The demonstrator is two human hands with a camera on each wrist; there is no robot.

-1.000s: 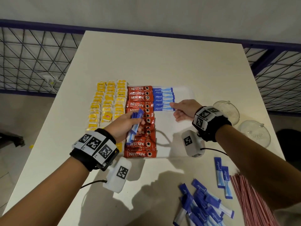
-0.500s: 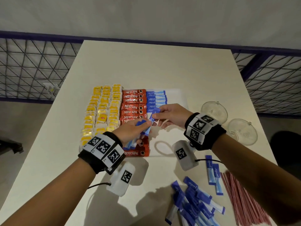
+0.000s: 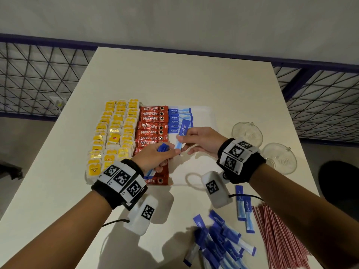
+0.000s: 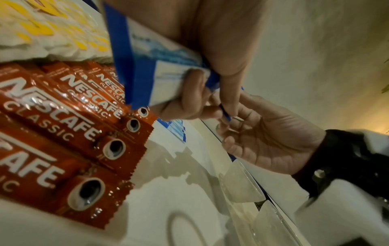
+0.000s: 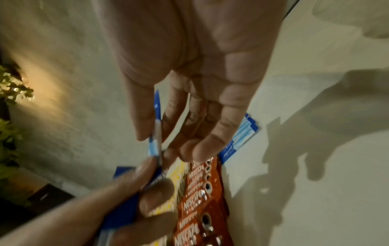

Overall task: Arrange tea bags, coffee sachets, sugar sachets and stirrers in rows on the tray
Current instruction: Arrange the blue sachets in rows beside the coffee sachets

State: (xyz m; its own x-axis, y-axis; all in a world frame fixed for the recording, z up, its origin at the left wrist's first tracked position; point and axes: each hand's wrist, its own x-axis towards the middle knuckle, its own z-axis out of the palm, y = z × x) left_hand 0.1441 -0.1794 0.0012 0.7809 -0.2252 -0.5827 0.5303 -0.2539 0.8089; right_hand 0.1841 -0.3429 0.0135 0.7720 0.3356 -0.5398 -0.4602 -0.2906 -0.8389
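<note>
On the white tray [image 3: 204, 117] lie yellow tea bags [image 3: 116, 133] in three columns, a column of red coffee sachets [image 3: 153, 125] and a short column of blue sugar sachets [image 3: 175, 118]. My left hand [image 3: 172, 151] grips a bundle of blue sugar sachets [image 3: 162, 147] over the coffee column; the left wrist view shows the bundle [image 4: 143, 66] close up. My right hand [image 3: 179, 139] pinches a single sugar sachet [image 3: 182, 131], held almost upright, its lower end beside my left thumb. The right wrist view shows that sachet [image 5: 155, 133] edge-on between thumb and forefinger.
A loose pile of sugar sachets [image 3: 219, 241] lies on the table near me, with red striped stirrers [image 3: 279, 235] to its right. Two clear glass dishes [image 3: 247, 132] [image 3: 279, 158] stand right of the tray. The right part of the tray is bare.
My right hand left the sugar column, came back to my left hand and took one sachet from the bundle. The left hand shifted slightly right with the bundle.
</note>
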